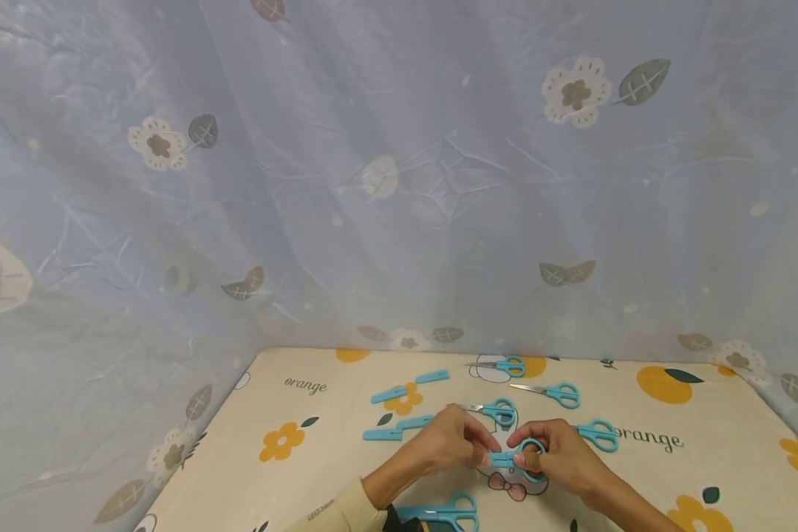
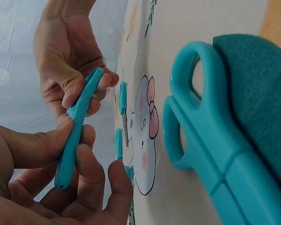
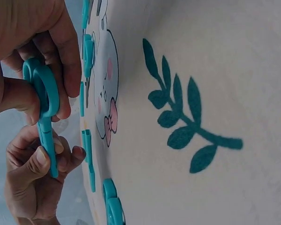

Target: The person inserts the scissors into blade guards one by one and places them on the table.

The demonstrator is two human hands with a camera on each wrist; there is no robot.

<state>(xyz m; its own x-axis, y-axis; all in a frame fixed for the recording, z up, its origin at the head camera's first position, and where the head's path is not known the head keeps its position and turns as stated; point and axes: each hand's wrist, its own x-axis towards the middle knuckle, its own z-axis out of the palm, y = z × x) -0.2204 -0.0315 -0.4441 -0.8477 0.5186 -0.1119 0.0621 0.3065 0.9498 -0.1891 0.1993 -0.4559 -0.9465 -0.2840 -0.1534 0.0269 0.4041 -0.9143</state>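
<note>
Both hands meet over the middle front of the table around one pair of small blue-handled scissors (image 3: 43, 91). My right hand (image 1: 567, 457) holds them by the finger loops. A blue blade cover (image 2: 69, 159) sits over the blades, pinched between the thumb and fingers of my left hand (image 1: 451, 442). In both wrist views, cover and handles line up end to end, with no bare blade showing between them. Just behind the hands lies an uncovered pair of scissors (image 1: 503, 412); its tip is hidden behind the left hand.
Farther back lie two more bare-bladed scissors (image 1: 562, 395). Another pair (image 1: 601, 436) is partly hidden by the right hand. Several loose blue covers (image 1: 389, 394) lie to the left. Covered scissors (image 1: 442, 512) rest near the front edge. A patterned cloth (image 1: 332, 443) covers the table; a curtain (image 1: 399, 244) hangs behind.
</note>
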